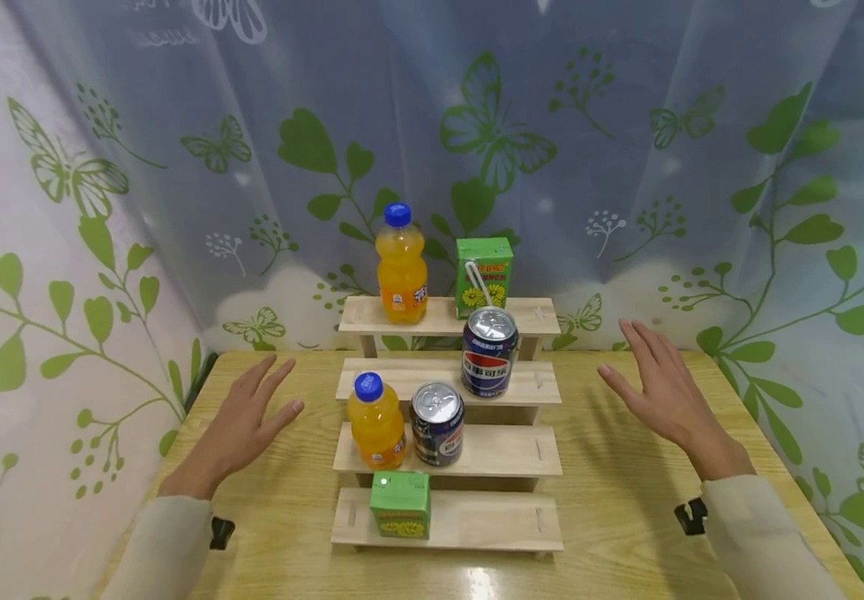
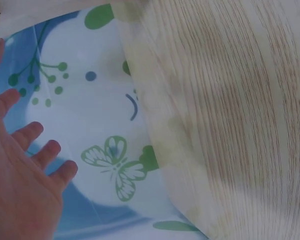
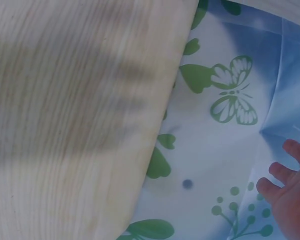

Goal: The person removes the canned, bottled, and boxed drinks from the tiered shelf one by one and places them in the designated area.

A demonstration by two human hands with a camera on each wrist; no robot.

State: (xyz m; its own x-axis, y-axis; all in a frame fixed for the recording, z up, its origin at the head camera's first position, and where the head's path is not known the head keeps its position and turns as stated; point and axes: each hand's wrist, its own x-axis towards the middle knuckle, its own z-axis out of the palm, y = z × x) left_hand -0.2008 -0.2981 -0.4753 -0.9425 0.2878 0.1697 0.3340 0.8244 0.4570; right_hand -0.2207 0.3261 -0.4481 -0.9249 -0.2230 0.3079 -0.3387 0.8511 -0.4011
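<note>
My left hand hovers over the table to the left of a stepped wooden rack, fingers extended and holding nothing. On the rack's other side my right hand is likewise held out with straight fingers, apart from everything. The top step carries an orange soda bottle with a blue cap and a green drink carton with a white straw. One step lower stands a dark blue cola can. Below it, a second orange soda bottle stands beside another cola can. A second green carton sits on the lowest step.
The rack stands on a light wood-grain table. Behind it hangs a curtain printed with green leaves and butterflies, which also covers both sides. A black strap piece shows at the right sleeve, and a similar black piece at the left.
</note>
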